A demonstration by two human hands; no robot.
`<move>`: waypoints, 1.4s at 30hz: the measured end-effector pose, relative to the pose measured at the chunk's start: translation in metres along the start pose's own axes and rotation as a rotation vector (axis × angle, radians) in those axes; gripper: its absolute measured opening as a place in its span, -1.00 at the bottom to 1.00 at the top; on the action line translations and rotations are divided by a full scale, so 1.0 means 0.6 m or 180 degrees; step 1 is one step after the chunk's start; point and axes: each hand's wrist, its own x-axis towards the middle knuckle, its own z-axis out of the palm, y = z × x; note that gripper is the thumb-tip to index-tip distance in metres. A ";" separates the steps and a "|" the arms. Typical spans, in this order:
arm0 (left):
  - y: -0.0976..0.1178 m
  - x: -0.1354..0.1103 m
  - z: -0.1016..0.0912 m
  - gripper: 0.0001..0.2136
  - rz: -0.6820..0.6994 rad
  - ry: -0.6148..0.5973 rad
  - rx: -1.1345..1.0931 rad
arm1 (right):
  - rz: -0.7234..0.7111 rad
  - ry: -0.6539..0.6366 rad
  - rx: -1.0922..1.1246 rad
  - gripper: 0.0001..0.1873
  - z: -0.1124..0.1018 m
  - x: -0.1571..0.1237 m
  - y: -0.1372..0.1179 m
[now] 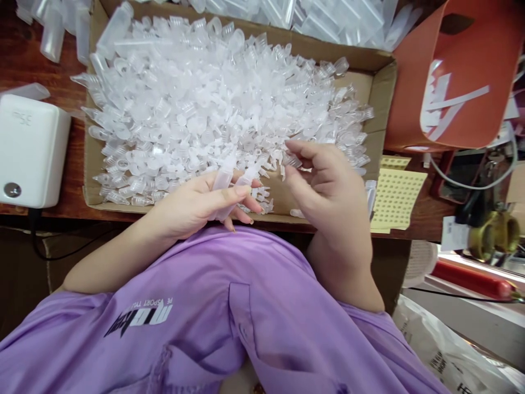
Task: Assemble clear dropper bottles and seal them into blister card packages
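Observation:
My left hand (200,200) is closed around two small translucent squeeze bottles (222,180), held side by side and tilted, with white nozzle tips at their upper ends. The thumb lies across them, and the other fingers show beyond. My right hand (328,178) is over the right front of the cardboard box (379,104), thumb and forefinger curled near a clear ribbed cap (292,161) that seems to be between them. Beneath and beyond both hands, the box holds a heap of clear caps and white nozzle tips (213,98).
More translucent bottles (340,22) lie behind the box. A white power bank (33,150) with a black cable stands at left. On the right are an orange bin (410,98) with paper strips, yellow sticker sheets (397,197), a phone (459,175) and brass-coloured scissors (492,235).

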 end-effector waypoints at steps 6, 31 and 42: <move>0.001 0.000 0.006 -0.71 0.0115 -0.0049 0.0981 | 0.0775 -0.0073 0.1909 -0.75 0.014 -0.006 -0.027; 0.017 -0.005 0.011 -0.79 0.0195 0.0225 0.1759 | 0.0444 -0.0340 0.1319 -0.64 0.000 -0.018 -0.014; 0.019 0.000 0.006 -0.73 0.0044 0.0179 0.2046 | -0.0491 -0.1042 0.0494 -0.74 -0.038 -0.004 -0.005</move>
